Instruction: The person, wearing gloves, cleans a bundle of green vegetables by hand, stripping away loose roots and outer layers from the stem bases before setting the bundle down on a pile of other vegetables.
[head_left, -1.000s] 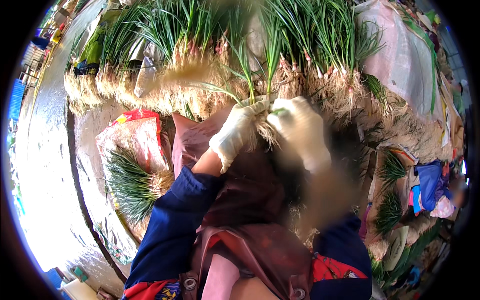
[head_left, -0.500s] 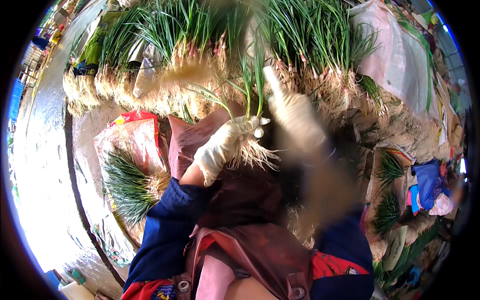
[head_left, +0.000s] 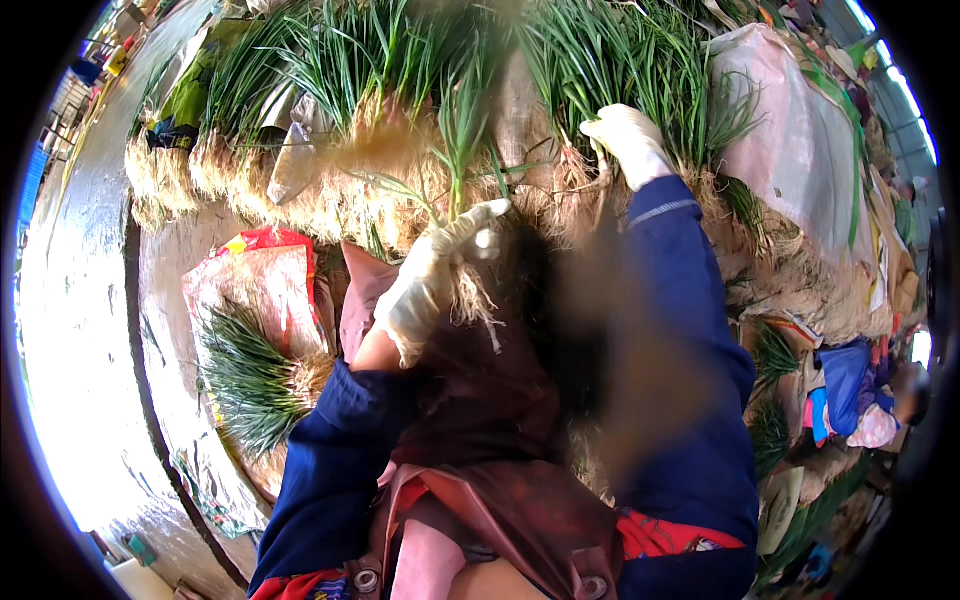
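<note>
My left hand, in a white glove, is closed round a small bunch of spring onions in front of my body. Their green leaves point away from me, and pale roots hang below the fingers. Farther off to the right, my gloved right hand is at the row of spring onions with its fingers curled in against the stalks. The fingertips are partly hidden among them. A dark red apron covers my lap.
More rooted spring onions line the far left. A whitish sack lies at the far right. Left of me, a bundle of spring onions rests beside a red-and-white bag. A person is partly visible at right.
My right hand has moved away from beside the left hand, up and right to the spring onion row. My left hand has shifted slightly left, with fewer stalks and roots showing in it.
</note>
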